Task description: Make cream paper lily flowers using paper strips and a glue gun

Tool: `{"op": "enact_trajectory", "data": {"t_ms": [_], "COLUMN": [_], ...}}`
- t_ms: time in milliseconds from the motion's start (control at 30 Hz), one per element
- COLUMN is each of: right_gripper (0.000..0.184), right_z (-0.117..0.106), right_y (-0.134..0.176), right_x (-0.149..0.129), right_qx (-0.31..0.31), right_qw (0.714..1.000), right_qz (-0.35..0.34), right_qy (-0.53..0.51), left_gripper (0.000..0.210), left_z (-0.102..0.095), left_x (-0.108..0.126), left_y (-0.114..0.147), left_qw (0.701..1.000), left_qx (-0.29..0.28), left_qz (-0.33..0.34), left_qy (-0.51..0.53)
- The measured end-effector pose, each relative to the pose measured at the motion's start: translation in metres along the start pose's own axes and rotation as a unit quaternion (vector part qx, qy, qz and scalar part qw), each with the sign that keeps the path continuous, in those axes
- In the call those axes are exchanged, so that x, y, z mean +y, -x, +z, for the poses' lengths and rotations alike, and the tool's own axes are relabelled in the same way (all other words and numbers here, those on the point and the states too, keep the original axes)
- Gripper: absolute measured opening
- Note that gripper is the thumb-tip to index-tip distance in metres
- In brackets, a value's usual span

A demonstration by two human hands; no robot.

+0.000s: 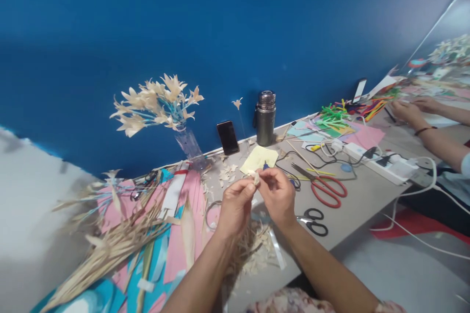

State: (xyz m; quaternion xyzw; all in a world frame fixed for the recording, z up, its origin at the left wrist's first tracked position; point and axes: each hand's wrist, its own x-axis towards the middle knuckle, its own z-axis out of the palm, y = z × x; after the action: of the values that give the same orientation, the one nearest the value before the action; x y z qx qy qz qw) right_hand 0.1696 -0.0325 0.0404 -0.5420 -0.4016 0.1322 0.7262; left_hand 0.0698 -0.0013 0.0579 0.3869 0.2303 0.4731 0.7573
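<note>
A small cream piece of dried husk [254, 177] is pinched between the fingertips of both hands above the table. My left hand [235, 205] is closed on its left side, and my right hand [278, 196] closes on it from the right. The fingers partly hide its shape. Under my wrists lies a pile of cream scraps [259, 249]. Black-handled scissors [316, 222] rest beside my right forearm, with red-handled scissors [326, 188] farther off. Behind my hands is a yellow paper sheet [259, 157].
Cream flowers [156, 102] stand in a clear vase [191, 149]. Near the blue wall are a phone [228, 138] and a thermos [265, 120]. Husk strips [110, 259] cover the left side. A power strip [382, 162] with cables lies right, near another person's hands [407, 110].
</note>
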Motion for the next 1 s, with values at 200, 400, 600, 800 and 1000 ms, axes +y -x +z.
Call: {"op": "enact_trajectory", "data": {"t_ms": [200, 400, 600, 800, 1000], "right_gripper": [0.010, 0.015, 0.010, 0.014, 0.007], "right_z": [-0.008, -0.010, -0.017, -0.046, -0.058], "right_y": [-0.004, -0.006, -0.009, -0.026, -0.047], "right_x": [-0.002, -0.002, -0.007, -0.022, -0.054], "right_qx": [-0.046, -0.080, -0.120, -0.228, -0.387], "right_qw": [0.999, 0.995, 0.993, 0.972, 0.920], "right_qz": [-0.022, -0.036, 0.006, 0.038, -0.022], "right_qy": [0.018, 0.046, -0.005, 0.031, 0.066], "left_gripper": [0.005, 0.010, 0.008, 0.018, 0.020], "left_z": [-0.006, -0.008, -0.014, -0.030, -0.037], "left_x": [0.012, 0.018, 0.025, 0.046, 0.052], "left_y": [0.011, 0.012, 0.015, 0.024, 0.033], "left_qw": [0.983, 0.970, 0.959, 0.886, 0.866], "left_qx": [-0.057, -0.048, -0.053, -0.107, -0.146], "left_qz": [0.060, 0.084, 0.097, 0.133, 0.106], "left_qy": [-0.163, -0.225, -0.261, -0.431, -0.467]}}
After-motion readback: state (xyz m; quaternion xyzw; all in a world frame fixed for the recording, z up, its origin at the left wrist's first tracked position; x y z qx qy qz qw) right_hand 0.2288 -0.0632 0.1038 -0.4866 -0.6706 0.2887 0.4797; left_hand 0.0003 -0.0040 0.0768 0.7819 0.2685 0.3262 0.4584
